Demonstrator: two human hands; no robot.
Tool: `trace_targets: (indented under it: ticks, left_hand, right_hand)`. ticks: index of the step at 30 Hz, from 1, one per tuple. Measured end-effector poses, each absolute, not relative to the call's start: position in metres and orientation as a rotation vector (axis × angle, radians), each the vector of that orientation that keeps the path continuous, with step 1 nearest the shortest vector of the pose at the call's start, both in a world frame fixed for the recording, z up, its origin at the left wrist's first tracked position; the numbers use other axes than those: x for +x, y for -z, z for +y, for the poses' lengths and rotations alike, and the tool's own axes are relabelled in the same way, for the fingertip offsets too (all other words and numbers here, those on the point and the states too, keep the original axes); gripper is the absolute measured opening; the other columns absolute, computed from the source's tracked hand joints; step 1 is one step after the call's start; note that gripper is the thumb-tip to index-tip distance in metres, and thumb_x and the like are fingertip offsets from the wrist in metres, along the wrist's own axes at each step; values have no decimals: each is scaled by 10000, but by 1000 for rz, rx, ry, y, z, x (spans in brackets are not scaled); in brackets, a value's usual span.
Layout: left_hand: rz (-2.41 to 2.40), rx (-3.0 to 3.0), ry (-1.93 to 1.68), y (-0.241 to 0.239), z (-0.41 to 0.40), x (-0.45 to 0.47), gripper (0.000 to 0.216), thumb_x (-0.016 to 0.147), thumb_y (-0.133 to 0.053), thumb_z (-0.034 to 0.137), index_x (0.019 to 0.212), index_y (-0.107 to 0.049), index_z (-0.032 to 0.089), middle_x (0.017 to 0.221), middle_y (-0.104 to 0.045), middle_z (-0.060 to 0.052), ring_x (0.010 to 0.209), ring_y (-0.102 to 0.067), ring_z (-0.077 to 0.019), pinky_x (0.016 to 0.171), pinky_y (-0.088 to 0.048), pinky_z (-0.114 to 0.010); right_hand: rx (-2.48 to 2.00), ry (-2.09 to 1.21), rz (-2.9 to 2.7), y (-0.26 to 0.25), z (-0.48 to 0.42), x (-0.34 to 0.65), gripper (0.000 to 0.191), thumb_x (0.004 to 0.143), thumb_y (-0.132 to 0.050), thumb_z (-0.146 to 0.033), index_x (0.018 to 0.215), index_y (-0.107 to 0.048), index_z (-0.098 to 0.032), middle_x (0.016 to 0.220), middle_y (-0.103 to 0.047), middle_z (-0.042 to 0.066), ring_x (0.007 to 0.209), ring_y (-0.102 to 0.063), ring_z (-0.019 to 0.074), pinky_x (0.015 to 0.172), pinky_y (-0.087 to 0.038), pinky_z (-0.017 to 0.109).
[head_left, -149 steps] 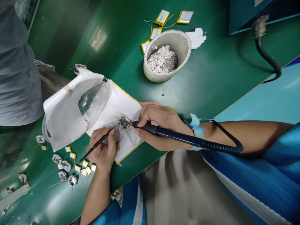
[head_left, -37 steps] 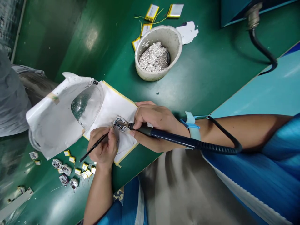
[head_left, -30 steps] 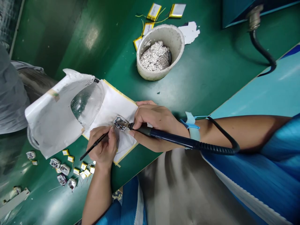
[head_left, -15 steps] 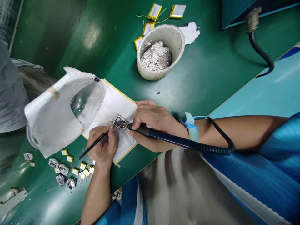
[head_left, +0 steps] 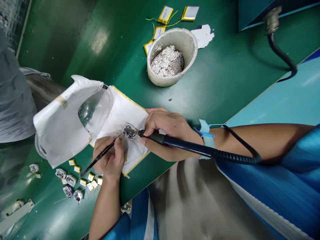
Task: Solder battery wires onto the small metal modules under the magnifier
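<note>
A small open electronic device [head_left: 129,132], light-rimmed with a circuit board inside, lies on a white sheet [head_left: 122,110] edged with yellow tape. My right hand [head_left: 172,133] grips a soldering iron [head_left: 185,144] like a pen, its tip over the board. Black tweezers [head_left: 100,156] are pinched in my left hand [head_left: 109,156], their points by the device's left corner. Thin wires lie below the device, and a sliver of a yellow-edged battery [head_left: 125,158] shows beside my left thumb. Whether the tweezers hold a wire is too small to tell.
A pot [head_left: 153,78] of silvery solder bits stands beyond my right hand, with several yellow-edged batteries [head_left: 165,15] behind it. A white holder with a clear window [head_left: 60,133] stands at left. More devices [head_left: 68,191] and small batteries lie lower left. A grey-sleeved person [head_left: 15,93] is at far left.
The soldering iron has drawn back slightly to the right from the board. The tweezers' points sit a little farther from the device's corner. The whole view has shifted slightly.
</note>
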State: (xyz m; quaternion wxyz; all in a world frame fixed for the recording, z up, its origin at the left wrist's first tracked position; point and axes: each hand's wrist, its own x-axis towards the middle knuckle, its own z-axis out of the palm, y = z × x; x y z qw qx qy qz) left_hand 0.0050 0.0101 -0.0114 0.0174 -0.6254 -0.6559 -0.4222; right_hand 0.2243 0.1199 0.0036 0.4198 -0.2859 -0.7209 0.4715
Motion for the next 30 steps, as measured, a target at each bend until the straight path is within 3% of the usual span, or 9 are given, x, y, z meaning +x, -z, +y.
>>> trace_targets:
  ticks: [5,13,19,25,30]
  left_hand:
    - [-1984,-1974,1371,15,11,5,217,948,-815,80,1104,-736,209,939,-796,-19,841,-790,-183,772,-637,-345]
    - [-2149,-1962,1251,12,10,8,128,980,-823,163,1072,-743,202,932,-815,-30,860,-813,-189,796,-660,-341]
    - [-2027,-1987,1313,14,13,7,203,943,-842,90,1091,-761,203,926,-824,-14,842,-806,-164,787,-642,-300]
    - [-2099,-1982,1243,11,10,7,150,969,-833,144,1077,-745,199,928,-822,-24,848,-813,-179,794,-648,-325]
    - [-2137,-1947,1253,13,10,9,117,983,-821,174,1072,-749,202,941,-817,-31,860,-807,-182,808,-651,-333]
  right_hand:
    - [-709,-1171,-1800,-4,120,224,198,961,-723,-189,863,-563,-254,731,-679,-36,685,-673,157,815,-543,359]
    - [-728,-1145,-1854,-4,119,224,199,931,-715,-171,861,-552,-260,733,-682,-41,689,-678,160,850,-545,363]
    - [-727,-1140,-1866,-3,118,222,197,931,-724,-184,871,-554,-263,742,-685,-43,692,-679,161,894,-549,373]
    - [-730,-1130,-1880,-2,117,222,200,912,-741,-182,875,-561,-261,744,-683,-51,681,-655,154,952,-563,399]
    - [-713,-1123,-1807,-3,119,224,208,944,-752,-193,875,-570,-264,749,-682,-42,687,-680,161,879,-591,396]
